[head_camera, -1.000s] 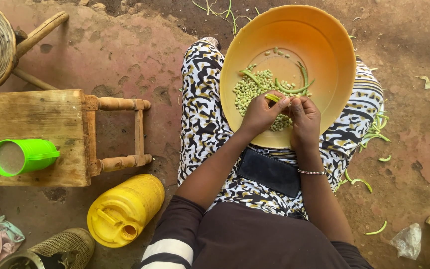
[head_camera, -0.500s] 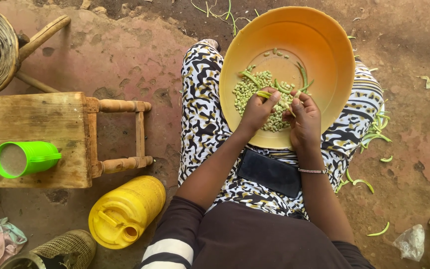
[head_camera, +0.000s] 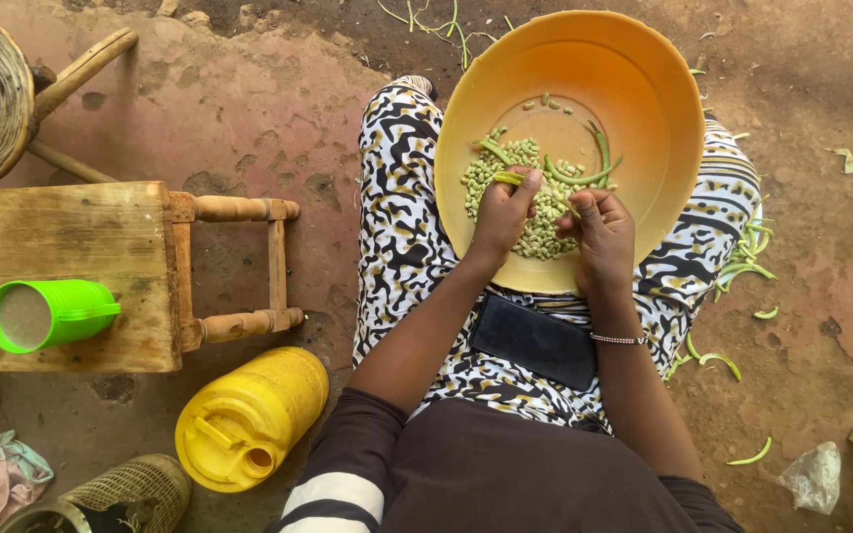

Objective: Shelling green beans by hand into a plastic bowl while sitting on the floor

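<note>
We sit on bare reddish earth (head_camera: 278, 128), cracked and dusty, outdoors. Closest to us, on our patterned skirt (head_camera: 397, 247), lies one dark phone (head_camera: 535, 342). To the side stand one yellow jerrycan (head_camera: 249, 419) on its side and one wooden stool (head_camera: 101, 276) carrying one green cup (head_camera: 46, 314). A few empty green pods (head_camera: 742, 262) are scattered on the ground beside our leg.

Further out, one yellow bowl (head_camera: 634, 89) rests tilted on our lap, holding a heap of pale shelled beans (head_camera: 530, 212) and a few pods. Both forearms reach forward into it. Our left hand (head_camera: 505, 212) pinches one green pod (head_camera: 507, 179) between thumb and curled fingers. Our right hand (head_camera: 599, 232) is curled just beside it, fingertips meeting over the beans; we cannot tell what it holds.
</note>
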